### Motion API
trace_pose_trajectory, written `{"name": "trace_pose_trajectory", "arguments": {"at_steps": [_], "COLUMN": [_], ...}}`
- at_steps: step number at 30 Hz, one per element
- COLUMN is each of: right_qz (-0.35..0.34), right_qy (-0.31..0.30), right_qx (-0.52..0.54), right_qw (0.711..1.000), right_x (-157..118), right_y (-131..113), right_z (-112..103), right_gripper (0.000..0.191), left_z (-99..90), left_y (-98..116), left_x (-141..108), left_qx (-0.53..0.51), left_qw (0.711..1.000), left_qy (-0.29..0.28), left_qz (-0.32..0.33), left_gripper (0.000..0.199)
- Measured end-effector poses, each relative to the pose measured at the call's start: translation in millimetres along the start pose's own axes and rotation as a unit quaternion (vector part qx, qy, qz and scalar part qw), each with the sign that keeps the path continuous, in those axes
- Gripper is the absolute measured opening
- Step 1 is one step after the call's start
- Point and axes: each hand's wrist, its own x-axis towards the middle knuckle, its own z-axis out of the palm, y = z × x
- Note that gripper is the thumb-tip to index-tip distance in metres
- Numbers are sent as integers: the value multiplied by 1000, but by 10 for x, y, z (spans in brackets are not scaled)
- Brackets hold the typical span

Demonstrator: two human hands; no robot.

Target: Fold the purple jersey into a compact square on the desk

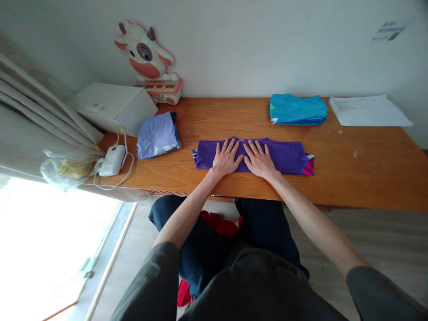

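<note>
Crosswise, purple shirt (284,156), left-to-right.

The person wears a dark grey short-sleeved top of soft, matte cloth; the sleeves end well back from the fingers, above the elbows, leaving both forearms bare. Dark navy trousers cover the legs below. The left hand (226,159) and right hand (260,160) are bare, with no rings, watch or gloves showing.

We count three folded garments on the wooden table: one purple jersey (287,157) near us, one lilac shirt (157,135) at left, one turquoise shirt (297,109) far right. We also count one white cardboard box (113,107), one cow-shaped toy (149,60), one paper stack (368,111), and two hands.
</note>
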Motion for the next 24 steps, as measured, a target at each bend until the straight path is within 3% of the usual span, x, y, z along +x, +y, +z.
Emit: {"name": "trace_pose_trajectory", "arguments": {"at_steps": [3, 6, 10, 13, 17, 24], "right_qz": [-1, -6, 45, 93, 122, 121], "right_qy": [-12, -27, -18, -14, -6, -10], "right_qx": [6, 10, -3, -5, -8, -17], "right_qw": [1000, 1000, 999, 996, 992, 992], "right_x": [15, -14, -217, -452, -665, -708], "right_y": [26, 174, 618, 1011, 1308, 1258], "right_z": [-14, -63, -184, -270, -332, -317], "right_gripper": [75, 79, 83, 86, 88, 90], "left_z": [5, -31, -140, -209, -242, -221], "left_y": [-80, -310, -717, -886, -879, -844], "left_x": [14, -53, -289, -440, -494, -630], "left_qx": [-3, -6, 1, -2, -7, -6], "left_qw": [1000, 1000, 996, 994, 994, 992], "left_qy": [-1, 5, 34, 42, 36, 55], "left_qz": [9, -13, -79, -98, -105, -115], "left_gripper": [82, 87, 84, 79, 79, 79]}}
